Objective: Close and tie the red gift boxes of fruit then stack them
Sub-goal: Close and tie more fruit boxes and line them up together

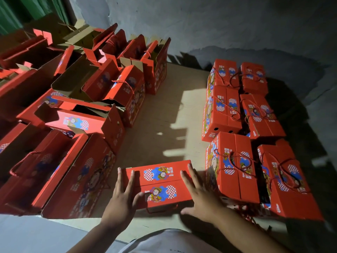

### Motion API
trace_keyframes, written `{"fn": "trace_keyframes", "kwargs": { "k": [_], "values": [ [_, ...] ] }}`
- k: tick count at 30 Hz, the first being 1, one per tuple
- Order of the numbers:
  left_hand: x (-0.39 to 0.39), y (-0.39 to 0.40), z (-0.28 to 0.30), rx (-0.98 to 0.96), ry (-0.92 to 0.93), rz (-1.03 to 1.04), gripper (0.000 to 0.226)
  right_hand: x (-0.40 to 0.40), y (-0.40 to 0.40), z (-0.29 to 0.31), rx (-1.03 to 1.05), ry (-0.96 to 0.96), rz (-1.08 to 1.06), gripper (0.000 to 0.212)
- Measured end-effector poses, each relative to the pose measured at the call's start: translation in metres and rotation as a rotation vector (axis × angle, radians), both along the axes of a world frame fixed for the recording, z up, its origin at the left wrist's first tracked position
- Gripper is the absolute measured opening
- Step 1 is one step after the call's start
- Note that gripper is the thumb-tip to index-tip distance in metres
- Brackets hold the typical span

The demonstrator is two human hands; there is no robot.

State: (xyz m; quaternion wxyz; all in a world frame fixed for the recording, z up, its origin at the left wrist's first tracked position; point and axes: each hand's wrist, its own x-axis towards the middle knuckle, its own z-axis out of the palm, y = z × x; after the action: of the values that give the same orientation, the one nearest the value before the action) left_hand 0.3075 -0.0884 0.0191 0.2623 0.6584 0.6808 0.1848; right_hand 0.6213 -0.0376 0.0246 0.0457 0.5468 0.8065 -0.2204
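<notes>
- One closed red gift box (160,185) lay on the cardboard floor sheet (164,114), near centre, just in front of the person; its two top flaps met along the middle.
- Left hand (121,199): fingers straight and spread, flat on the box's left end, thumb on the top panel. Grasping nothing.
- Right hand (198,196): fingers straight and spread on the box's right end, thumb low beside the near right corner. Likewise pressing, not gripping; somewhat blurred.
- A red cord (162,209) hung along the box's near side, untied.
- Right side: six closed boxes (235,167) counted on top, in two columns of three, each with red cord handles lying across its lid. Left column stood higher than the right.
- Left side: a crowd of open boxes (82,117), flaps up, roughly a dozen; exact count could not be told, as far ones were dim and overlapping.
- Far edge: grey wall (218,24).
</notes>
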Motion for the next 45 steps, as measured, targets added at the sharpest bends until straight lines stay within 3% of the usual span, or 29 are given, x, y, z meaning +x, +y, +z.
{"fn": "trace_keyframes", "kwargs": {
  "k": [5, 11, 16, 21, 24, 26, 29, 33, 39, 45],
  "values": [
    [0.003, -0.02, -0.006, -0.055, -0.162, 0.117, 0.079, -0.013, -0.015, -0.001, 0.175, -0.241, -0.035, 0.123],
    [-0.002, -0.041, -0.007, -0.047, -0.271, 0.099, 0.089, -0.05, -0.026, 0.002, 0.249, -0.056, 0.048, 0.079],
    [-0.006, -0.054, -0.011, 0.006, -0.19, 0.066, 0.096, -0.069, 0.042, 0.028, 0.1, -0.079, -0.048, 0.069],
    [-0.008, -0.056, -0.012, 0.027, -0.203, 0.047, 0.1, -0.078, 0.116, 0.043, -0.254, -0.197, -0.148, 0.064],
    [-0.01, -0.056, -0.016, 0.025, -0.209, 0.038, 0.104, -0.088, 0.13, 0.042, -0.373, -0.071, -0.171, 0.066],
    [-0.011, -0.057, -0.019, 0.012, -0.201, 0.035, 0.107, -0.099, 0.13, 0.038, -0.424, 0.091, -0.213, 0.056],
    [-0.011, -0.059, -0.022, 0.016, -0.194, 0.047, 0.107, -0.107, 0.123, 0.032, -0.277, 0.288, -0.269, 0.034],
    [-0.009, -0.057, -0.02, 0.013, -0.212, 0.055, 0.11, -0.107, 0.112, 0.051, -0.185, 0.404, -0.252, 0.035],
    [-0.005, -0.042, -0.014, -0.063, -0.24, 0.136, 0.106, -0.085, 0.096, 0.116, -0.547, 0.444, -0.134, 0.045],
    [-0.01, 0.005, -0.019, -0.105, -0.315, 0.266, 0.104, -0.102, 0.101, 0.156, -0.487, 0.563, -0.255, 0.017]
  ]
}}
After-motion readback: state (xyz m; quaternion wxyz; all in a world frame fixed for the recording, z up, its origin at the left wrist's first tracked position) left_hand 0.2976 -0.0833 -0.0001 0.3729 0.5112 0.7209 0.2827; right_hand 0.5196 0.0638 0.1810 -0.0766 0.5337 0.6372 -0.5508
